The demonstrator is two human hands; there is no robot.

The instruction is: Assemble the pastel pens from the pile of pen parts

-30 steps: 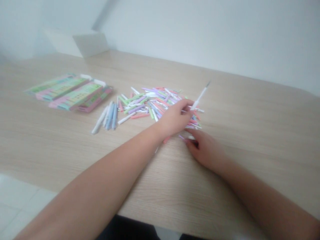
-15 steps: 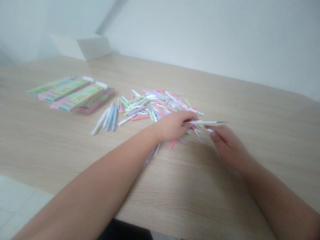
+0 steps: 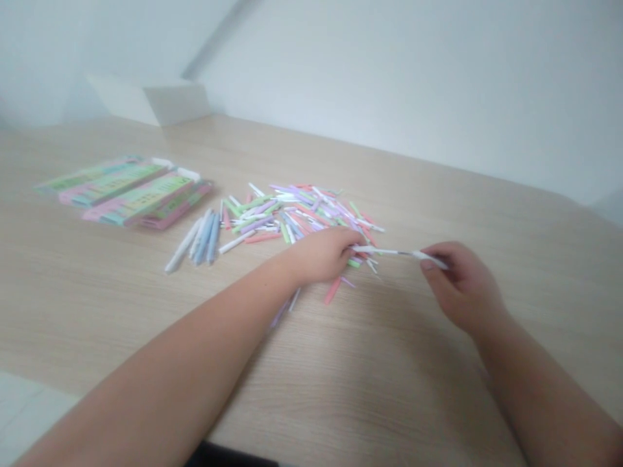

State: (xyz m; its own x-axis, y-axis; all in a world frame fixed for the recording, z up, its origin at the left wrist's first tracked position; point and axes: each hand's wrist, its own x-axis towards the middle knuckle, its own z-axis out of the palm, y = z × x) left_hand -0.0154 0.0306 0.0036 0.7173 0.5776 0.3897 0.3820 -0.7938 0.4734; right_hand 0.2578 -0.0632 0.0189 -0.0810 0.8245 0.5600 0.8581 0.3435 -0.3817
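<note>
My left hand [image 3: 331, 254] is closed round the rear of a slim white pen [image 3: 384, 251], which points right with a dark section near its tip. My right hand [image 3: 460, 279] pinches a white pen cap [image 3: 431, 260] between thumb and fingers. The cap's open end meets the pen's tip; blur hides how far the tip is inside. Under and behind my left hand spreads a loose pile of pen parts [image 3: 257, 224] in white, green, purple, coral and blue. Left of the pile, several white and blue pens [image 3: 207, 237] lie side by side.
Flat pink and green printed boxes [image 3: 139, 194] are stacked at the left of the wooden table [image 3: 341, 376]. A white open box or folded card [image 3: 178, 104] stands at the back left, near the wall [image 3: 389, 84]. Pale floor shows at the lower left.
My right hand has turned and brought the cap into line with the pen, onto its tip. The pen has levelled a little. The whole view has shifted slightly.
</note>
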